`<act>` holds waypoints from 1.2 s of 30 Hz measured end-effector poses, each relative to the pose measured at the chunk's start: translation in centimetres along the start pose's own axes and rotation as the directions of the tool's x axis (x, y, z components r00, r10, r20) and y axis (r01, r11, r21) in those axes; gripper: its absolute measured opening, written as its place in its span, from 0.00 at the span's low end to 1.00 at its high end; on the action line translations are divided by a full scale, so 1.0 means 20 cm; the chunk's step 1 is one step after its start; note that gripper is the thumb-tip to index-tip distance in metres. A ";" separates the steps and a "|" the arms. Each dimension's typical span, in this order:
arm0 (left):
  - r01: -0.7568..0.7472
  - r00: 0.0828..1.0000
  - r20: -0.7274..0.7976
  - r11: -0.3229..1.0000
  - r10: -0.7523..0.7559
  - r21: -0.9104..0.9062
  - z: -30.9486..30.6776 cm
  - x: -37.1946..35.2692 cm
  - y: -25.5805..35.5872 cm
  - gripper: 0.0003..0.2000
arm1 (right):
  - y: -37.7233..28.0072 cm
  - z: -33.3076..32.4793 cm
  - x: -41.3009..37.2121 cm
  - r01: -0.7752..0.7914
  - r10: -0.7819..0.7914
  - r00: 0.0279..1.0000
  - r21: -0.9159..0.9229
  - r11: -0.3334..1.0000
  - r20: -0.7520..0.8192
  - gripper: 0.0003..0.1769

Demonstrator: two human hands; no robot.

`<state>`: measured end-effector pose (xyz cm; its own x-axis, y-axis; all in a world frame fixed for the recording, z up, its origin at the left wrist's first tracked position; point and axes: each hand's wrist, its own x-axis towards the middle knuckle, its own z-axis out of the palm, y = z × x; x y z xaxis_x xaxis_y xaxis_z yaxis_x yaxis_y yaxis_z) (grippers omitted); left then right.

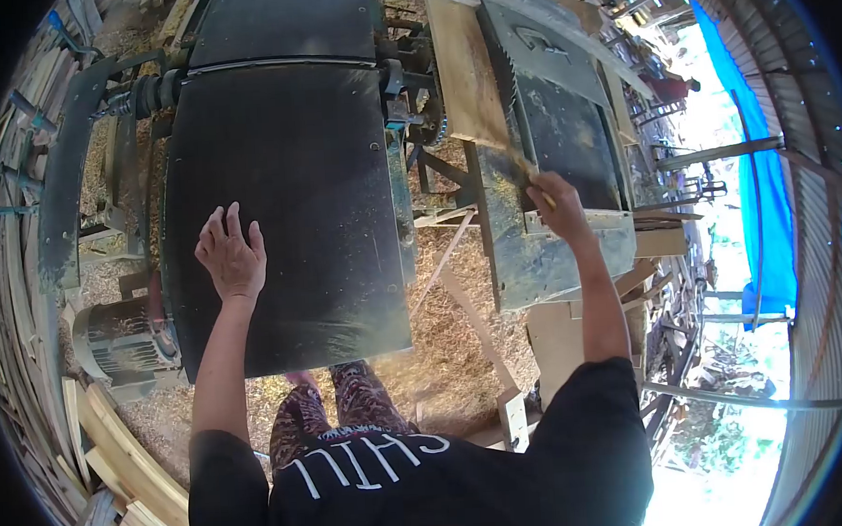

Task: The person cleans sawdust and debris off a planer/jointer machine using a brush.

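My right hand (558, 203) is closed around the handle of a brush (522, 162). The brush's blurred head points at the dusty saw table (526, 267), close to the near end of a wooden board (465, 75). My left hand (232, 250) is over the dark flat bed (287, 156) of a woodworking machine, its fingers apart and nothing in them. Sawdust marks the bed's near right part.
A toothed edge (503, 73) runs beside the board on the saw table. An electric motor (125, 338) stands left of the bed. Stacked timber (131, 450) lines the left side, shavings (463, 342) cover the floor, and a person (671, 88) is far off at right.
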<state>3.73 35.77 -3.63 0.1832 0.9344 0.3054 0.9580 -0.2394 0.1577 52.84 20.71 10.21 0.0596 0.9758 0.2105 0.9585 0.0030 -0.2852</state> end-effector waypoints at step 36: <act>-0.032 0.996 -0.077 0.998 0.036 0.054 -0.01 -0.01 0.03 0.20 | -0.31 0.95 0.31 -0.150 0.487 0.747 0.599 0.787 -0.452 0.08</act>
<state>4.21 35.45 -3.33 0.2003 0.9020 0.3825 0.9622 -0.2546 0.0966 41.99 30.91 -4.42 0.6372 0.6317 0.4415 0.5782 -0.0130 -0.8158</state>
